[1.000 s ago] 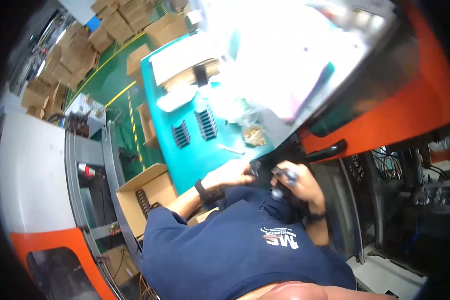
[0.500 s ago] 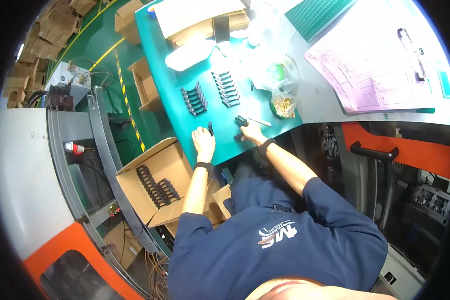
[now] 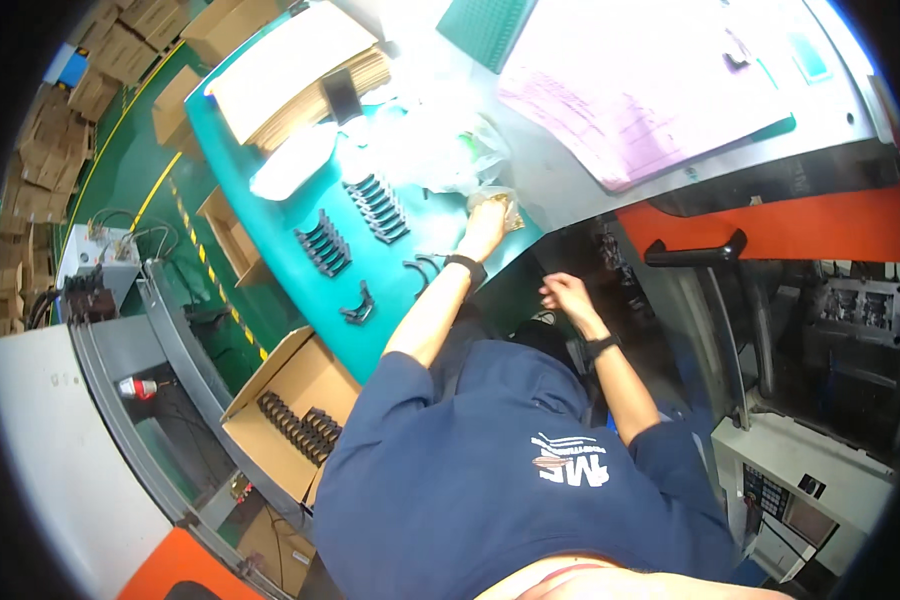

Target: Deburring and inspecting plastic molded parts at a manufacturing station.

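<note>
My left hand [image 3: 484,228] reaches across the green table mat [image 3: 390,320] to a small clear bag of brass-coloured pieces [image 3: 515,214]. Its fingertips are hidden at the bag. My right hand [image 3: 567,297] hangs beyond the table's front edge, fingers curled; whether something is in them I cannot make out. A loose black curved plastic part [image 3: 360,303] lies left of my left forearm. More black curved parts [image 3: 424,267] lie beside my left wrist, partly covered by it. Farther off stand two rows of such parts, a shorter row [image 3: 324,245] and a longer row [image 3: 378,208].
An open cardboard box [image 3: 327,378] holding black parts [image 3: 300,428] stands left of the table. A cardboard stack [image 3: 310,90], a white tray [image 3: 295,165] and plastic bags lie at the back. Pink papers [image 3: 610,110] lie at right, above an orange machine panel [image 3: 810,230] with a black handle [image 3: 695,252].
My left hand has gone from the black part at the table's left to the brass-piece bag. My right hand has let go of a black part and moved right, off the table. My view has turned right.
</note>
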{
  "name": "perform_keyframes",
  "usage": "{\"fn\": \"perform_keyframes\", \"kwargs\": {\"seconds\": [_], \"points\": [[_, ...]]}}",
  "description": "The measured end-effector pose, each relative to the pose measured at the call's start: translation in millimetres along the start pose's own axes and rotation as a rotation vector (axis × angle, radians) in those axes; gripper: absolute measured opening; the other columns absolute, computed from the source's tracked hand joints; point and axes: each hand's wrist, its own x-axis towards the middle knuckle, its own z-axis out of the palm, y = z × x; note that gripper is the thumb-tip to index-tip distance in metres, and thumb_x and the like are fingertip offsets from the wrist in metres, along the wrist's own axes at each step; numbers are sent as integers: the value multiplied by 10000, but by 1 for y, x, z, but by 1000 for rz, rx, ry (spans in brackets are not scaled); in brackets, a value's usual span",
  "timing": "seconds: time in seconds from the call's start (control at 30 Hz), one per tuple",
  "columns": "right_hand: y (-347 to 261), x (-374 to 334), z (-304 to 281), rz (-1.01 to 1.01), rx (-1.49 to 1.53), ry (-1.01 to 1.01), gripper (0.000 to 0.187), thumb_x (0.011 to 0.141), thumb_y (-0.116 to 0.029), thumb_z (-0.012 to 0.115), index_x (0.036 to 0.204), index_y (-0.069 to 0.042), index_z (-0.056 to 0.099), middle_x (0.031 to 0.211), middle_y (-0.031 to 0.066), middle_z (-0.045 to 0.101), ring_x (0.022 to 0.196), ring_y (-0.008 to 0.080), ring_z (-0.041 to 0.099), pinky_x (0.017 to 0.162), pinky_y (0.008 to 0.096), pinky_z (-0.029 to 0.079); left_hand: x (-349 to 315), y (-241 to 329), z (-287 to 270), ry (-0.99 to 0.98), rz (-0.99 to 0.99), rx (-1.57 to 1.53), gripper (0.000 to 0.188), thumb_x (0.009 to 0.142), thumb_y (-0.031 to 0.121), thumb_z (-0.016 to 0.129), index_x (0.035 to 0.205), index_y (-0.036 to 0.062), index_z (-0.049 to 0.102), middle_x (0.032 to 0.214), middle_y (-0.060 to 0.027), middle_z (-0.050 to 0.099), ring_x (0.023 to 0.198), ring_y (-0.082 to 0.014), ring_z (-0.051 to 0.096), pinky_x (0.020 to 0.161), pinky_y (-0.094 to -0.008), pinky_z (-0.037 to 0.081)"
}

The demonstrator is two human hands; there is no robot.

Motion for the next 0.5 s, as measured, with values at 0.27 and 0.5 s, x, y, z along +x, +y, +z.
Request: {"fn": "perform_keyframes", "kwargs": {"seconds": [0.27, 0.5], "points": [[72, -108, -135, -18, 322, 429, 223, 911, -176, 598, 1040, 6, 599, 836, 116, 673, 603, 139, 615, 559, 243, 502, 24, -21, 54, -267, 3, 211, 179, 821, 71, 520, 910, -13, 651, 943, -225, 663, 908, -355, 648, 826, -465, 497], [59, -114, -132, -79, 413, 464, 203, 922, -170, 561, 1034, -6, 605, 847, 117, 673, 628, 135, 614, 570, 238, 497, 18, -29, 43, -130, 166, 200, 218, 839, 118, 509, 775, -8, 674, 798, -237, 659, 723, -383, 658, 683, -456, 530]]}}
